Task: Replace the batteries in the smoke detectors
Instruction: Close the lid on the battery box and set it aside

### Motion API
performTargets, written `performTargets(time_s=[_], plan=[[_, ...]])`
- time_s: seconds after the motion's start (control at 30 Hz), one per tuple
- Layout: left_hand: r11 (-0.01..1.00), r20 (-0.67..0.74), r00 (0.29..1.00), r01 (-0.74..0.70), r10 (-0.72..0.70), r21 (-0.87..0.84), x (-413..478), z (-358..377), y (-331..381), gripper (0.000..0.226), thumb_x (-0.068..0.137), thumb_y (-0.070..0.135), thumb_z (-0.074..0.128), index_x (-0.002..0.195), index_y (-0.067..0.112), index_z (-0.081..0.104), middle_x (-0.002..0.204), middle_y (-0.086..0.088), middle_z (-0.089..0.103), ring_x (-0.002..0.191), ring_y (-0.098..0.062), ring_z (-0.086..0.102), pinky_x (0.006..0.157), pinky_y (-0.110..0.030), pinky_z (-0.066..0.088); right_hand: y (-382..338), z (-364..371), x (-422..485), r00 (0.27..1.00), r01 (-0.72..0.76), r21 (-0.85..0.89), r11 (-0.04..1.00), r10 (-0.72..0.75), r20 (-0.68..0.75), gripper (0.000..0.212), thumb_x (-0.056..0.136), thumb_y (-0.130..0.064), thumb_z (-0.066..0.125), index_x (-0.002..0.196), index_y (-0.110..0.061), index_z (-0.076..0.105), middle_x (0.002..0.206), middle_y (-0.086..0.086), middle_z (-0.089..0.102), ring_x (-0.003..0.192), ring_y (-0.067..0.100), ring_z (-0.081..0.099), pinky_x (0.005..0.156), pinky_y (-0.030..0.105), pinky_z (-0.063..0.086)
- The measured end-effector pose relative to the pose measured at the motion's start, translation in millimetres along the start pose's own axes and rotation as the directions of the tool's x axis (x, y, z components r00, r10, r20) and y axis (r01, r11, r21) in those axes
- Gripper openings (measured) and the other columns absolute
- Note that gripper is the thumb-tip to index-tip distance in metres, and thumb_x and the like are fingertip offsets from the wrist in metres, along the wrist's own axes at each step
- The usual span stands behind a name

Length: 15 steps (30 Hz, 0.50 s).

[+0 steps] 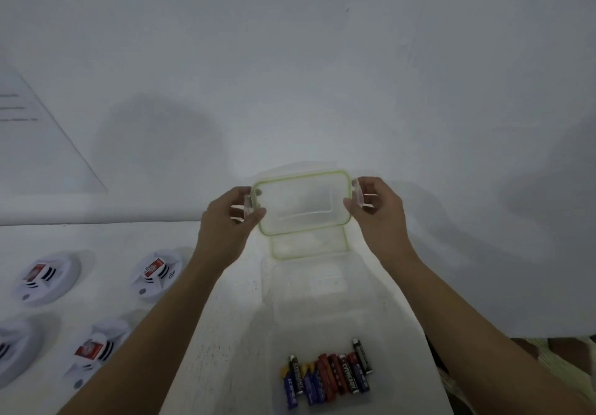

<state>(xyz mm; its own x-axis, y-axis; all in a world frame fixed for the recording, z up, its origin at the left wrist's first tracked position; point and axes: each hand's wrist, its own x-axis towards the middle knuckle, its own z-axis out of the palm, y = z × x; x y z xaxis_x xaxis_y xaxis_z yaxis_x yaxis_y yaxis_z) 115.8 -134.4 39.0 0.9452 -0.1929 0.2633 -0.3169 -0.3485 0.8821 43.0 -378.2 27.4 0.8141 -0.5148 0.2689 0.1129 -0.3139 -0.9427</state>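
A lid (303, 205) is clamped at both ends by the fingers of the left hand (225, 217) and right hand (377, 211). Smoke detectors (158, 274) at left and batteries (325, 379) are laid on the white counter (106, 240), backed by a pale wall (290, 59).

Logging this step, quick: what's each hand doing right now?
Left hand: grips the left end of the clear lid.
Right hand: grips the lid's right end.
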Motion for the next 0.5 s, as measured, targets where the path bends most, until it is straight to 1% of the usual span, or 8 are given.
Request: performTargets(time_s=[0.1,0.17,0.23,0.3,0.33,0.37,0.43,0.5], plan=[[0.989,0.05,0.999,0.016,-0.008,-0.146,-13,-21,20,0.019,0.09,0.017,0.074,0.106,0.027,0.075,0.079,0.018,0.07,0.068,-0.012,0.062,0.072,-0.032,0.054,-26,-9,-14,1.0,-0.022,0.104,0.994,0.02,0.017,0.015,0.09,-0.014,0.072,0.104,-0.015,0.067,0.094,-0.001,0.07,0.078,0.013,0.065,0.072,0.026,0.053],[0.974,0.084,0.995,0.076,-0.06,-0.212,-26,-33,27,0.015,0.089,0.02,0.076,0.103,0.02,0.078,0.083,0.01,0.075,0.074,-0.015,0.066,0.078,-0.037,0.056,-40,-16,-29,0.996,-0.069,0.121,0.99,0.063,0.057,0.012,0.091,-0.015,0.072,0.102,-0.016,0.068,0.09,0.004,0.07,0.076,0.013,0.064,0.074,0.03,0.054],[0.965,0.13,0.988,0.116,-0.087,-0.235,-39,-46,30,0.007,0.089,0.024,0.075,0.091,0.019,0.079,0.084,-0.003,0.076,0.076,-0.018,0.067,0.079,-0.04,0.059,-49,-23,-47,0.993,-0.092,0.115,0.989,0.082,0.088,0.009,0.091,-0.015,0.071,0.1,-0.016,0.07,0.083,0.002,0.069,0.07,0.009,0.06,0.07,0.025,0.052],[0.976,0.177,0.982,0.105,-0.072,-0.191,-54,-55,29,0.011,0.092,0.028,0.072,0.083,0.023,0.075,0.078,-0.002,0.071,0.066,-0.017,0.063,0.067,-0.036,0.054,-54,-30,-65,0.991,-0.071,0.05,0.996,0.065,0.116,0.006,0.093,-0.018,0.069,0.098,-0.016,0.072,0.073,-0.013,0.065,0.064,0.001,0.055,0.066,0.017,0.045],[0.985,0.199,0.978,0.097,-0.068,-0.143,-62,-58,27,0.009,0.093,0.029,0.07,0.087,0.024,0.073,0.076,0.001,0.07,0.061,-0.016,0.063,0.06,-0.032,0.051,-56,-32,-75,0.99,-0.053,-0.002,0.999,0.052,0.13,0.006,0.094,-0.02,0.068,0.098,-0.017,0.071,0.073,-0.018,0.064,0.064,-0.002,0.054,0.066,0.016,0.043],[0.99,0.217,0.973,0.097,-0.073,-0.101,-71,-60,26,0.006,0.094,0.03,0.068,0.092,0.025,0.07,0.076,0.003,0.07,0.056,-0.016,0.063,0.054,-0.028,0.049,-57,-34,-84,0.989,-0.031,-0.055,0.998,0.038,0.144,0.006,0.096,-0.022,0.065,0.098,-0.02,0.07,0.077,-0.019,0.064,0.067,-0.002,0.055,0.067,0.016,0.042],[0.99,0.26,0.962,0.111,-0.084,-0.091,-89,-60,23,0.002,0.095,0.03,0.065,0.095,0.03,0.066,0.077,0.0,0.07,0.049,-0.02,0.064,0.046,-0.024,0.045,-57,-37,-103,0.989,-0.001,-0.126,0.992,0.019,0.144,0.006,0.099,-0.029,0.061,0.102,-0.027,0.065,0.088,-0.014,0.066,0.076,0.002,0.06,0.069,0.022,0.045],[0.978,0.28,0.957,0.124,-0.074,-0.165,-105,-61,24,0.005,0.095,0.029,0.063,0.095,0.029,0.068,0.083,-0.005,0.074,0.053,-0.027,0.069,0.048,-0.025,0.05,-57,-40,-119,0.992,0.004,-0.156,0.988,0.016,0.127,0.011,0.099,-0.036,0.058,0.109,-0.035,0.062,0.095,-0.012,0.067,0.083,0.004,0.064,0.071,0.026,0.054]])
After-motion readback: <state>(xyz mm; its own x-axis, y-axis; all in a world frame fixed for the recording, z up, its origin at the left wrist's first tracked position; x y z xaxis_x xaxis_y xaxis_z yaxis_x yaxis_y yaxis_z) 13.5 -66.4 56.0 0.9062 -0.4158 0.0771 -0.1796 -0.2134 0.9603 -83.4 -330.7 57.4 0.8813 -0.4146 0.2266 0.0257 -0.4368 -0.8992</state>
